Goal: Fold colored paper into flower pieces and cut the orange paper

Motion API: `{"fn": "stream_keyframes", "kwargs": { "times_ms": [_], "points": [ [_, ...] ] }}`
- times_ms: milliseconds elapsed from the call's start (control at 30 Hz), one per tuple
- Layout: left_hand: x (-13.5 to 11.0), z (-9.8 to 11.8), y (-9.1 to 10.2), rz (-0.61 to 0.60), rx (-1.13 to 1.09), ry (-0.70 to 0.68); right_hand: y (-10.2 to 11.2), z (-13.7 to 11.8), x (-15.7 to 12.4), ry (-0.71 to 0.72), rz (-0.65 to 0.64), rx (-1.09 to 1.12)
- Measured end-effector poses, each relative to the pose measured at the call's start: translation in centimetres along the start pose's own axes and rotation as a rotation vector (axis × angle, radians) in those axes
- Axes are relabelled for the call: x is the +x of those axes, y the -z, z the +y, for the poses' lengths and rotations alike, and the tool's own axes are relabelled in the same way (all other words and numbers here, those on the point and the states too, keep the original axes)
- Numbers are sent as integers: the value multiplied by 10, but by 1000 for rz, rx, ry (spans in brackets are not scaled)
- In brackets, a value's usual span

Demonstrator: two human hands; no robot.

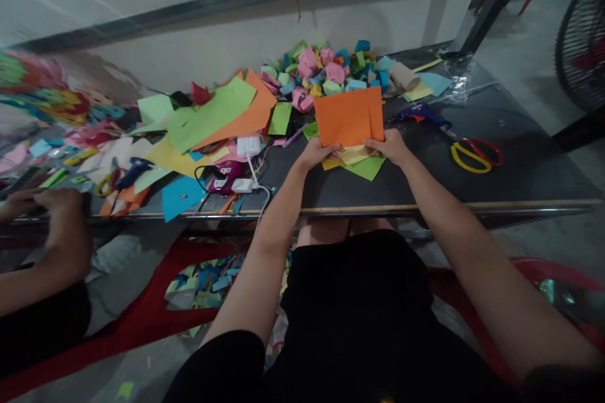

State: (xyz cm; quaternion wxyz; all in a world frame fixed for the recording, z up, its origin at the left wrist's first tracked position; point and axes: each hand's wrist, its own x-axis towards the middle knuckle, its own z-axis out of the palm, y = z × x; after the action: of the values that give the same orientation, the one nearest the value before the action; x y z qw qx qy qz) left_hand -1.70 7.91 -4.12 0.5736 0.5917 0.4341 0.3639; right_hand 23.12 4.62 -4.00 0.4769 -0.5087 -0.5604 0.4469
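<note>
We hold one flat, matte orange paper sheet point(350, 116), rectangular with a straight vertical crease near its right edge. It stands tilted up over the middle of the table. Our left hand point(316, 152) and right hand point(391, 145) each pinch a near corner, fingers closed on the paper. Two more sheets point(366, 167), yellow and green, lie under our hands. To the right lie one pair of scissors point(472, 154) with red and yellow loops and one blue glue gun point(420, 114). A heap of small folded paper pieces point(326, 72) sits at the far side, and loose coloured sheets point(212, 116) lie to the left. The table point(520, 176) is dark and smooth, against a pale wall point(189, 25). Another person's hand point(61, 201) rests at the far left.
</note>
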Motion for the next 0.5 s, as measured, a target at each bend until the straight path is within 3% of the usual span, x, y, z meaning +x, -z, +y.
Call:
{"fn": "stream_keyframes", "kwargs": {
  "times_ms": [333, 500],
  "points": [
    [4, 1, -7, 74, 11, -19, -2, -7, -1, 54, 20, -242],
    [5, 13, -26, 197, -59, -46, -2, -8, 5, 69, 201, -61]
  ]
}}
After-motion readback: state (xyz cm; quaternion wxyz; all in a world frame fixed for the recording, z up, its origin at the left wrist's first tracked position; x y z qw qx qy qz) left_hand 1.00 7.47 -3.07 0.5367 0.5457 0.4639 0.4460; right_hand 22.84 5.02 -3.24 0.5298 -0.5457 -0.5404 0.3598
